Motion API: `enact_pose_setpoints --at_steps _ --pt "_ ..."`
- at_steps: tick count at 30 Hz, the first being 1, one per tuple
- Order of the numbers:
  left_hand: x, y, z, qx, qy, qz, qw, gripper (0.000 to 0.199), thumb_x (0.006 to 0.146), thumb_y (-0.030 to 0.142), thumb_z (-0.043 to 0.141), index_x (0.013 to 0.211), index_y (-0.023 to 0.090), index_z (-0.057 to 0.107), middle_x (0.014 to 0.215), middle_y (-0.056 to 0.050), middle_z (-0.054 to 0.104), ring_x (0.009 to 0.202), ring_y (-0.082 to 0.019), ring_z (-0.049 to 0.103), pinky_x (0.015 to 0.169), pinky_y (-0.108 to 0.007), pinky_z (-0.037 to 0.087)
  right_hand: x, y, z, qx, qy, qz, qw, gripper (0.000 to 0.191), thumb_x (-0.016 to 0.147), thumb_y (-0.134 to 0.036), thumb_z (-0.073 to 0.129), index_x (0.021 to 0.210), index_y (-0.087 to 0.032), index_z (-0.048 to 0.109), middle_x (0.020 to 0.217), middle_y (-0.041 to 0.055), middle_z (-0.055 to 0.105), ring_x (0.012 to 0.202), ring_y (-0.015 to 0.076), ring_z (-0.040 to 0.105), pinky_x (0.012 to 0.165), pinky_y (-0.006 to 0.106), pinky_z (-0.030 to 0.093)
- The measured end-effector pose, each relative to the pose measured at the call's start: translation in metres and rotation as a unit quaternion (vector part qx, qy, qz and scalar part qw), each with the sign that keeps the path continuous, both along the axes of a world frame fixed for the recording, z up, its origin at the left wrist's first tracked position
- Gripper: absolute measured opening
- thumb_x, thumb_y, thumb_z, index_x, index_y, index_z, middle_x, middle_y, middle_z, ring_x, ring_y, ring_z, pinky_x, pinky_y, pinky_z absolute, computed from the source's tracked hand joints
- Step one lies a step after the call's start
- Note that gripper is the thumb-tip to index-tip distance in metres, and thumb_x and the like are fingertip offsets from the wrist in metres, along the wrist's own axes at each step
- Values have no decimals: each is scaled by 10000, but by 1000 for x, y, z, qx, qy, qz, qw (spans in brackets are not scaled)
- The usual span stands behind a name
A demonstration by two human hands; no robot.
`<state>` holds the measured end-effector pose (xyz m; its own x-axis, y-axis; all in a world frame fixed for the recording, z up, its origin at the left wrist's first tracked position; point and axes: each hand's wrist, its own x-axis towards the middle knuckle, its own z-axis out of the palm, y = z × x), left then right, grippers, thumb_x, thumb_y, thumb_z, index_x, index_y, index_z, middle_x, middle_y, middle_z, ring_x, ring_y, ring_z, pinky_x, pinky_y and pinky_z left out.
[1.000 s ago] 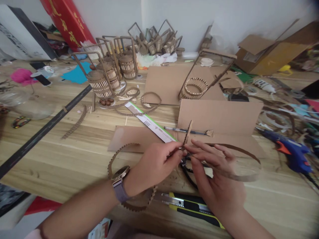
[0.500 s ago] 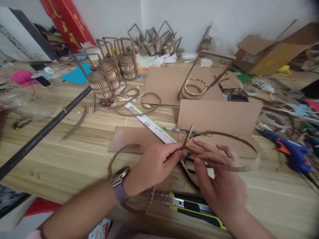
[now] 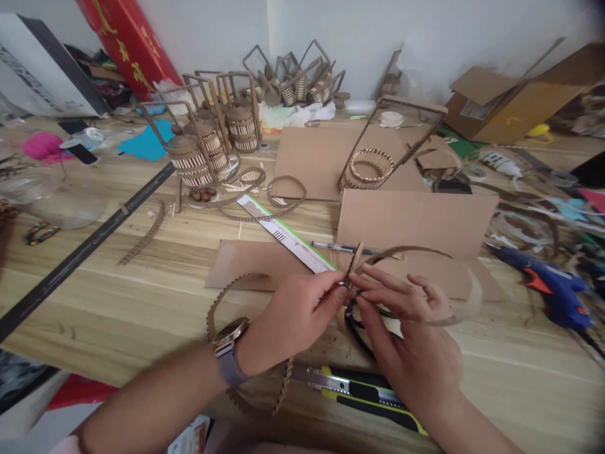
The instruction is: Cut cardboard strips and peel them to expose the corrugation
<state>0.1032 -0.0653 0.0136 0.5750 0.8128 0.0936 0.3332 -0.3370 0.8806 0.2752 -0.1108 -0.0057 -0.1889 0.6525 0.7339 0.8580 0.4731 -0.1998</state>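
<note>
Left fingers [image 3: 331,302] pinch the ridged strip [image 3: 354,261] above the tabletop [image 3: 165,315]; right fingers [image 3: 385,295] meet it (whether they grip, we cannot tell). We judge the ridged loop [image 3: 216,304] finished — the smooth band [image 3: 401,251], right, seems unworked.

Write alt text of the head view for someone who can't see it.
A person's left hand pinches a brown ridged strip above a wooden table, the right hand close beside it. A utility knife lies nearer the person, a blue glue gun to the right, and baskets with tall handles stand behind.
</note>
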Motion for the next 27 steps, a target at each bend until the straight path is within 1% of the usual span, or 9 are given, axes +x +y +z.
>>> enact_pose_setpoints --at_steps 2,5,10,14,18,23,27 --pt "0 0 0 1 1 -2 1000 259 1006 261 471 990 170 713 841 -38 734 828 -182 684 754 -243 501 1 -1 0 -7 17 -1 1000 51 978 -198 529 990 -247 529 984 14 790 999 210 734 984 428 402" --pt "-1 1 0 -5 -3 -8 1000 259 1005 257 467 986 174 711 838 -32 733 819 -176 682 749 -241 501 1 -2 -1 -7 30 -1 1000 70 976 -193 519 1007 -255 530 968 -1 791 1000 201 733 958 412 423" --pt "0 2 1 -23 -10 -17 1000 252 1006 325 496 1014 175 698 854 -35 734 835 -188 680 748 -249 504 -1 -3 -2 -3 34 13 999 69 969 -187 542 963 -250 516 968 9 792 1004 199 734 958 408 407" --pt "0 1 2 -14 1 -4 1000 249 1009 295 480 1042 179 698 862 -37 736 845 -192 683 758 -252 501 -3 -2 -2 3 26 6 1000 71 953 -229 595 943 -255 530 988 17 791 1023 220 728 976 430 391" --pt "-1 0 2 -5 3 -1 1000 258 1008 295 477 1037 181 706 856 -35 736 854 -191 683 763 -245 501 -1 -1 -3 -7 29 7 1000 93 945 -183 586 945 -256 529 1006 -1 789 1017 209 730 997 423 385" --pt "-2 0 1 -12 -14 -11 1000 282 1018 293 452 1052 178 707 860 -31 740 823 -178 683 767 -246 509 1 -3 -2 -13 51 8 999 104 952 -169 546 997 -258 517 968 -11 792 997 205 737 980 422 407" --pt "-1 3 2 -12 -14 -10 1000 283 1012 347 481 1084 176 695 867 -40 743 825 -189 679 758 -256 516 2 -3 -4 -10 60 19 998 131 942 -151 555 993 -263 511 980 0 792 1030 218 730 967 439 411"
